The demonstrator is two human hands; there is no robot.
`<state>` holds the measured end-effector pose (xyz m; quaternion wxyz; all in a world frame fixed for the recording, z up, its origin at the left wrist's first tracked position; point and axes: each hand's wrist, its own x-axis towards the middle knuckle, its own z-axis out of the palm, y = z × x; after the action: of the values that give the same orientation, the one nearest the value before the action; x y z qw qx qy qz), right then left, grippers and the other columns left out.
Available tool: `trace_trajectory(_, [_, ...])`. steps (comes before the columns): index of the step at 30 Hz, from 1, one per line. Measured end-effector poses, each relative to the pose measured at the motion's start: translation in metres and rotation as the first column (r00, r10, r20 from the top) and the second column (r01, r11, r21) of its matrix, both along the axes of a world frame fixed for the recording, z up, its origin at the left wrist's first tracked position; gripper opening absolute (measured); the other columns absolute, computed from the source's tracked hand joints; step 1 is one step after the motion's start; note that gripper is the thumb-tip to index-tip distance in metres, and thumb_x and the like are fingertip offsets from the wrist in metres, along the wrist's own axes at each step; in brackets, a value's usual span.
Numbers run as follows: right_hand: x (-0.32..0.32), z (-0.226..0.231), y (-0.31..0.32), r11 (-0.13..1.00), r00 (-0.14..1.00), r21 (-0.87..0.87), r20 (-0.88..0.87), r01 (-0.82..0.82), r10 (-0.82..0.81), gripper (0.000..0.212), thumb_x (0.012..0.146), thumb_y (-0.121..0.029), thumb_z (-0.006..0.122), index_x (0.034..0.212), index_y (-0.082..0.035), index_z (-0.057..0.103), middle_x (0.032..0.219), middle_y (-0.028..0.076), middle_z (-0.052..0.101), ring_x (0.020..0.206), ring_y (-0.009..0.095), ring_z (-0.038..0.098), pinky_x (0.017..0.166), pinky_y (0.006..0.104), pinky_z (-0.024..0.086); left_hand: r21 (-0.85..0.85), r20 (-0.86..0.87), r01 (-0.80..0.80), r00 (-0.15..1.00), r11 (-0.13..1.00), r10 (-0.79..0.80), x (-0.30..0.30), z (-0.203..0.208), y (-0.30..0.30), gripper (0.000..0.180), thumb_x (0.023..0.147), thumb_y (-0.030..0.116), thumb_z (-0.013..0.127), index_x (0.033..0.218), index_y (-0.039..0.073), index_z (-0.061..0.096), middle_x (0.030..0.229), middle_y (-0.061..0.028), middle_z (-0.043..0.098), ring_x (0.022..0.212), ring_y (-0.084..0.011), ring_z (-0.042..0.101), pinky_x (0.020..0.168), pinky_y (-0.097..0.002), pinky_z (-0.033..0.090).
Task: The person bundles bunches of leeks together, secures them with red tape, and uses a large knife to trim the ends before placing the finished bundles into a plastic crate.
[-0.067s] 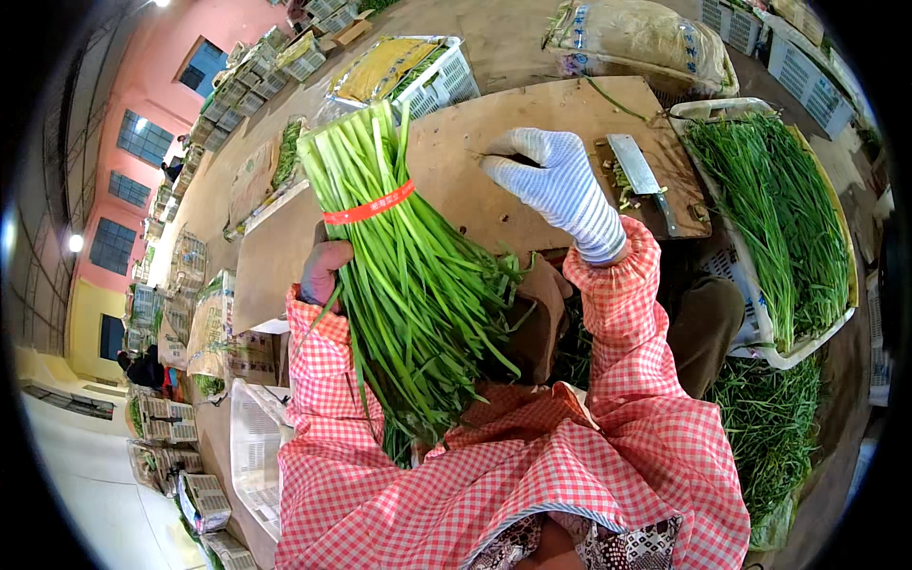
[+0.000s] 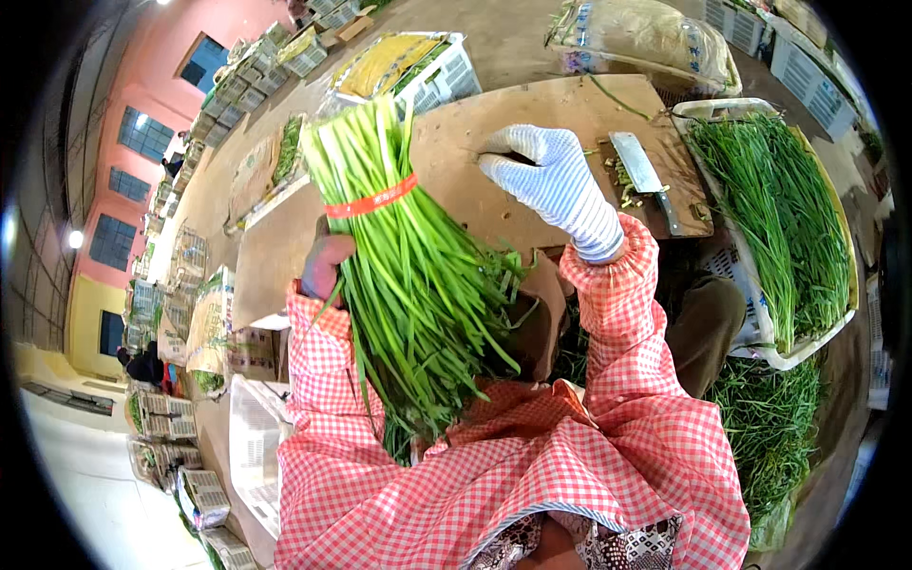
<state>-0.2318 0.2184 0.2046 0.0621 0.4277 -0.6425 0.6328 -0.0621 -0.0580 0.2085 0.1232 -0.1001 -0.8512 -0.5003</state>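
A thick bunch of green garlic chives [image 2: 408,275] rises from my lap, its pale cut ends up and its leaf tips down. Round its upper part runs a red band [image 2: 372,198]. My left hand [image 2: 328,263], in a dull mauve glove, is closed on the bunch's left side; most of its fingers are behind the stalks. Over the board, my right hand [image 2: 546,176] wears a white and blue striped glove. Its thumb and fingers curl toward each other in a pinch, and whatever they may hold is too small to make out.
A wooden board [image 2: 465,133] lies ahead, with a cleaver [image 2: 638,166] and chopped stem bits on its right. Chives fill a white crate [image 2: 774,223] at the right, with loose greens [image 2: 769,427] below. An upright white crate [image 2: 256,451] stands left; a wrapped bale [image 2: 646,43] sits beyond.
The bunch and my left hand have shifted very slightly to the right. My right hand keeps nearly the same place and shape.
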Motion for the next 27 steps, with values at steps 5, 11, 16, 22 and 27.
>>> trace_trajectory(5, [-0.011, -0.039, -0.016, 0.951, 0.966, 0.191, -0.14, 0.241, -0.217, 0.024, 0.079, -0.014, 0.054, 0.1, -0.006, 0.065, 0.092, 0.019, 0.064, 0.086, 0.034, 0.062, 0.074, 0.0367, 0.051, 0.272, 0.033, -0.209, 0.978, 0.939, 0.208, -0.013, 0.014, -0.002, 0.018, 0.083, 0.008, 0.054, 0.095, -0.003, 0.063, 0.096, -0.0129, 0.065, 0.084, -0.0198, 0.063, 0.073, -0.0316, 0.052])
trace_trajectory(11, [0.068, -0.086, -0.063, 0.924, 0.999, 0.383, 0.034, -0.024, 0.012, 0.043, 0.081, -0.01, 0.056, 0.123, -0.006, 0.05, 0.104, 0.025, 0.059, 0.091, 0.039, 0.059, 0.079, 0.0399, 0.049, 0.503, -0.213, 0.072, 0.976, 0.861, 0.043, -0.059, 0.036, -0.028, 0.028, 0.087, 0.012, 0.055, 0.113, 0.002, 0.057, 0.105, -0.0131, 0.062, 0.095, -0.0228, 0.061, 0.084, -0.0361, 0.051])
trace_trajectory(16, [0.07, -0.18, -0.014, 0.815, 0.995, 0.573, 0.094, -0.092, 0.046, 0.019, 0.079, -0.018, 0.058, 0.093, -0.007, 0.064, 0.085, 0.019, 0.064, 0.082, 0.037, 0.061, 0.072, 0.0416, 0.049, 0.441, -0.309, 0.29, 0.938, 0.85, -0.16, -0.053, 0.069, -0.087, 0.036, 0.09, 0.009, 0.052, 0.125, 0.004, 0.048, 0.12, -0.0125, 0.056, 0.107, -0.0218, 0.057, 0.093, -0.0371, 0.048])
trace_trajectory(22, [0.047, -0.038, -0.031, 0.967, 0.999, 0.253, 0.018, 0.023, -0.028, 0.03, 0.078, -0.005, 0.058, 0.108, -0.005, 0.062, 0.09, 0.016, 0.065, 0.084, 0.027, 0.065, 0.074, 0.0354, 0.051, 0.633, -0.031, -0.118, 0.984, 0.765, 0.177, -0.059, 0.051, -0.107, 0.035, 0.09, 0.018, 0.054, 0.122, 0.002, 0.052, 0.119, -0.0115, 0.057, 0.103, -0.0211, 0.06, 0.088, -0.0373, 0.052])
trace_trajectory(27, [0.05, -0.065, -0.089, 0.788, 0.972, 0.607, -0.227, 0.099, 0.053, 0.029, 0.079, -0.02, 0.057, 0.105, -0.009, 0.063, 0.087, 0.02, 0.062, 0.079, 0.039, 0.06, 0.07, 0.0432, 0.05, 0.537, -0.067, -0.251, 0.939, 0.806, 0.337, -0.078, 0.033, -0.074, 0.039, 0.092, 0.016, 0.051, 0.127, 0.0, 0.046, 0.119, -0.0099, 0.057, 0.105, -0.0205, 0.058, 0.09, -0.034, 0.049])
